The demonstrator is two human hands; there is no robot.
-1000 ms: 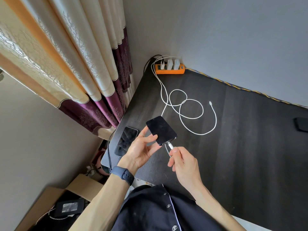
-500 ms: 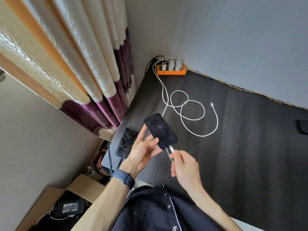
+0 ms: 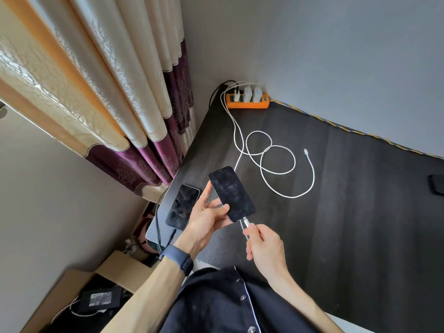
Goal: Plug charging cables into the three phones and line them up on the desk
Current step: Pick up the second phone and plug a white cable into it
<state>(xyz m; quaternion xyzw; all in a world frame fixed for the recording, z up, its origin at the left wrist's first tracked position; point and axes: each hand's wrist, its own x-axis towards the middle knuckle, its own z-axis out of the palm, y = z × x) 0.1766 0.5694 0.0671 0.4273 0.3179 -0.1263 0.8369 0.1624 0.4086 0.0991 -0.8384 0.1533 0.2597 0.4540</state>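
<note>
Two hands meet above the near-left corner of the dark wood-grain counter (image 3: 360, 212). In the left hand (image 3: 206, 219) a black, dark-screened smartphone (image 3: 231, 192) is raised off the counter, screen up and tilted, its lower end toward the person; the grip closes on the phone's lower left edge, thumb across the glass and fingers underneath. The right hand (image 3: 264, 246) sits just below that lower end, its grip pinching the white plug of a white charging cable (image 3: 246, 223), whose tip meets the phone's bottom edge (whether fully seated cannot be told). To the left, a second black smartphone (image 3: 182, 206) lies flat at the counter's edge with a black braided cable (image 3: 157, 227) running from its near end. A loose coiled white cable (image 3: 276, 164) rests mid-counter, leading back to an orange power strip (image 3: 247, 104) against the wall. Part of another dark object (image 3: 436, 187) shows at the far right edge.
</note>
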